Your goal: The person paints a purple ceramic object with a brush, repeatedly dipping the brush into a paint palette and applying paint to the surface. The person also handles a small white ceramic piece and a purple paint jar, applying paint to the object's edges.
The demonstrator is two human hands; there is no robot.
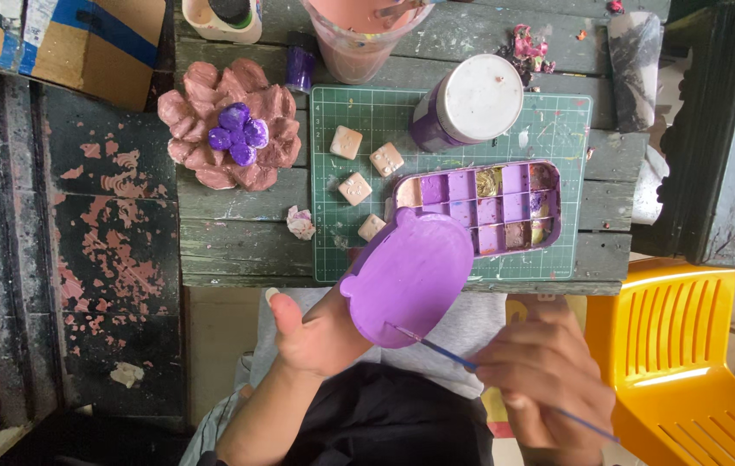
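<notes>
A brown cardboard box with blue tape and a pale label (74,39) sits at the top left corner, beside the paint-flecked grey wooden surface (238,233). The left hand (315,332) has its fingers closed around a smooth, matte purple clay dish with small rounded ears (409,274), held just in front of the surface edge. The right hand (544,375) pinches a thin blue-handled paintbrush (436,349), whose tip touches the dish. On the green gridded cutting mat (557,121) lie a purple compartmented paint tray (484,207), a white-lidded purple jar (466,103) and four small beige embossed clay squares (355,188). A rough pinkish clay flower with glossy purple centre (229,125) rests left of the mat.
</notes>
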